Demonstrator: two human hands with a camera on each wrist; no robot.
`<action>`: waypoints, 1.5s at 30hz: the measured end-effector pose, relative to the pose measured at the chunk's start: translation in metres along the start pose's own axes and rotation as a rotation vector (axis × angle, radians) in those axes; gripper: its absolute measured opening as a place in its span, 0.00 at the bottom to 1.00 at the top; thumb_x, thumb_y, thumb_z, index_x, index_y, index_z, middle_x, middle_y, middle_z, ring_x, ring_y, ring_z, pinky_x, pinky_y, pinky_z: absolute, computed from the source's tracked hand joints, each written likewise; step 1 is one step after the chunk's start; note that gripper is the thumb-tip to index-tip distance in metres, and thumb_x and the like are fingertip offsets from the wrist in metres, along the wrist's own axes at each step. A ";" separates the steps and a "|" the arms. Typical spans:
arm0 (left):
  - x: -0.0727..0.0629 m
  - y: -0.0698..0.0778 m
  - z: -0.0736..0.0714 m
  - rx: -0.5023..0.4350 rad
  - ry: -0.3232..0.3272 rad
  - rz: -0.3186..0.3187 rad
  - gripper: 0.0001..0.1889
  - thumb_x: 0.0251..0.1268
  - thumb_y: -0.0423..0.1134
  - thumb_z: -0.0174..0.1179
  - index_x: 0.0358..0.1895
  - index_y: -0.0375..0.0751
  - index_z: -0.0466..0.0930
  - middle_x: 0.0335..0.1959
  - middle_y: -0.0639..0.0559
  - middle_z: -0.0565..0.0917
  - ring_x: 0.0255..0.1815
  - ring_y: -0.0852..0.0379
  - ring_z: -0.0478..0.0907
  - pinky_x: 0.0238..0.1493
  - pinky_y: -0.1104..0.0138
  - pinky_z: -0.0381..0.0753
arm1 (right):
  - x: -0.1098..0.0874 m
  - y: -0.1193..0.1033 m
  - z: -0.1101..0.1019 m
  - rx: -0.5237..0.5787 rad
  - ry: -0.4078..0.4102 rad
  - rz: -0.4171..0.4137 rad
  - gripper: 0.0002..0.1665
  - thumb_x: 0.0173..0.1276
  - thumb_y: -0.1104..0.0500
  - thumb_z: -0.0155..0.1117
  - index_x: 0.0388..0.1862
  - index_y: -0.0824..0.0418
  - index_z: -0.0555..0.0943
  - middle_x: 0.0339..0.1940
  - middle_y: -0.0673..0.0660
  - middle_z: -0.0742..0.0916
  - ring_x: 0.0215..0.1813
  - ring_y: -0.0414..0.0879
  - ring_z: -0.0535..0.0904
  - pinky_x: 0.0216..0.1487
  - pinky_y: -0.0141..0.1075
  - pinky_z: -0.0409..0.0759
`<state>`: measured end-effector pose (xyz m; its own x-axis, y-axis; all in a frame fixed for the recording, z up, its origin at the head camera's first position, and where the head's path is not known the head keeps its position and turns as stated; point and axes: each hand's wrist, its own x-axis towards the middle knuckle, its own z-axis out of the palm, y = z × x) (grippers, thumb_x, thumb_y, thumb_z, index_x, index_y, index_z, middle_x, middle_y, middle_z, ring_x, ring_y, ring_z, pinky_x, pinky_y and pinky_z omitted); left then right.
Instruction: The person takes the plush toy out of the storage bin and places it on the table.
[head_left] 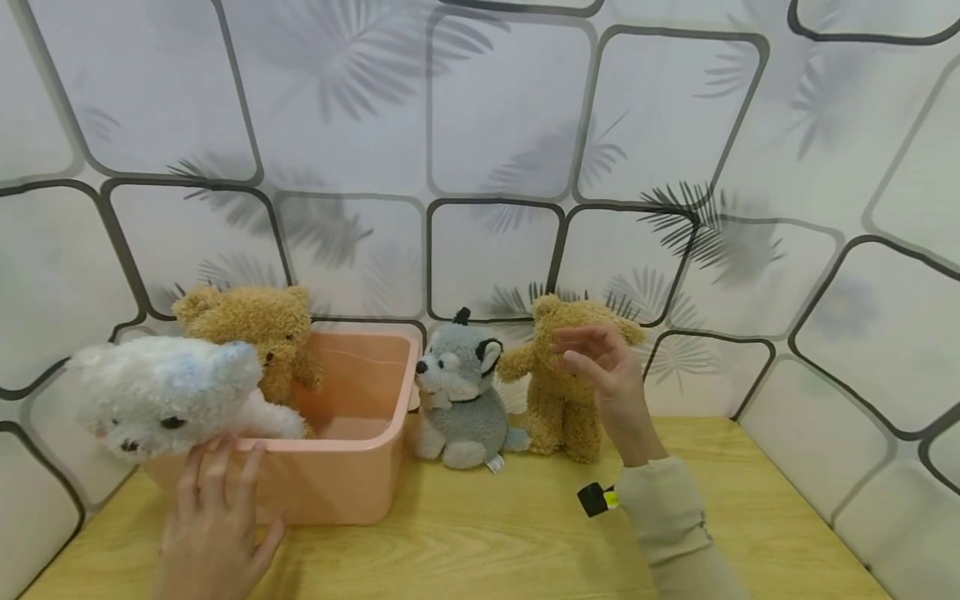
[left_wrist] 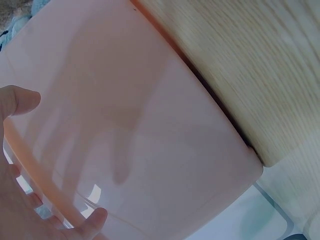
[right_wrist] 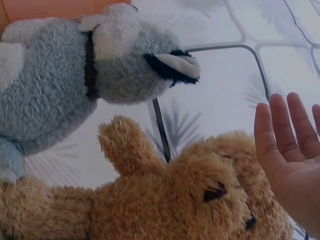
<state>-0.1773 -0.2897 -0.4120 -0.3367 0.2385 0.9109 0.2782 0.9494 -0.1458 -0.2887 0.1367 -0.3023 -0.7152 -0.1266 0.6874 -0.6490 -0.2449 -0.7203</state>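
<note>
My left hand (head_left: 212,527) rests with extended fingers against the front rim of a pink plastic bin (head_left: 330,483), its thumb apart from the wall. A fluffy white plush animal (head_left: 172,392) leans over the bin's left front edge, close above those fingers. Behind it a tan teddy bear (head_left: 255,329) sits in the bin. My right hand (head_left: 611,383) is raised before a second teddy bear (head_left: 558,400), holding nothing, fingers loosely extended; in the right wrist view the hand (right_wrist: 295,160) appears beside that bear's head (right_wrist: 215,185). Between bin and bear sits a grey plush husky (head_left: 468,425).
Everything stands on a light wood-grain table (head_left: 480,550). A small black object with a yellow label (head_left: 594,500) lies near my right sleeve (head_left: 667,517). A patterned white cloth wall (head_left: 502,125) rises right behind the toys and along both sides.
</note>
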 end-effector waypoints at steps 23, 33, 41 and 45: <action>0.001 0.001 0.001 -0.002 0.009 -0.002 0.38 0.75 0.64 0.30 0.64 0.33 0.67 0.61 0.24 0.68 0.58 0.20 0.66 0.16 0.35 0.74 | 0.011 0.011 0.064 0.012 -0.199 0.107 0.21 0.71 0.68 0.62 0.61 0.72 0.74 0.59 0.64 0.83 0.59 0.63 0.79 0.57 0.57 0.80; 0.001 0.001 0.001 -0.001 0.020 -0.002 0.38 0.75 0.64 0.30 0.64 0.32 0.67 0.61 0.24 0.68 0.57 0.20 0.66 0.20 0.32 0.74 | 0.017 0.016 0.089 0.014 -0.263 0.107 0.23 0.73 0.69 0.60 0.62 0.78 0.70 0.58 0.72 0.82 0.59 0.70 0.78 0.57 0.58 0.81; 0.000 0.001 0.001 -0.002 0.014 -0.002 0.37 0.75 0.64 0.31 0.64 0.33 0.68 0.61 0.24 0.69 0.57 0.20 0.66 0.17 0.34 0.74 | 0.019 0.023 0.109 0.045 -0.272 0.159 0.21 0.72 0.69 0.59 0.61 0.77 0.71 0.58 0.72 0.83 0.59 0.77 0.75 0.53 0.46 0.85; 0.001 0.001 0.000 -0.001 0.021 -0.007 0.37 0.75 0.64 0.30 0.64 0.33 0.68 0.60 0.24 0.69 0.57 0.20 0.66 0.18 0.33 0.74 | 0.020 0.024 0.117 0.037 -0.278 0.214 0.20 0.73 0.69 0.58 0.61 0.76 0.71 0.59 0.70 0.83 0.59 0.69 0.79 0.56 0.51 0.83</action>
<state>-0.1776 -0.2884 -0.4118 -0.3201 0.2275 0.9197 0.2772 0.9507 -0.1388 -0.2881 0.0155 -0.2948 -0.7330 -0.4343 0.5236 -0.4780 -0.2189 -0.8507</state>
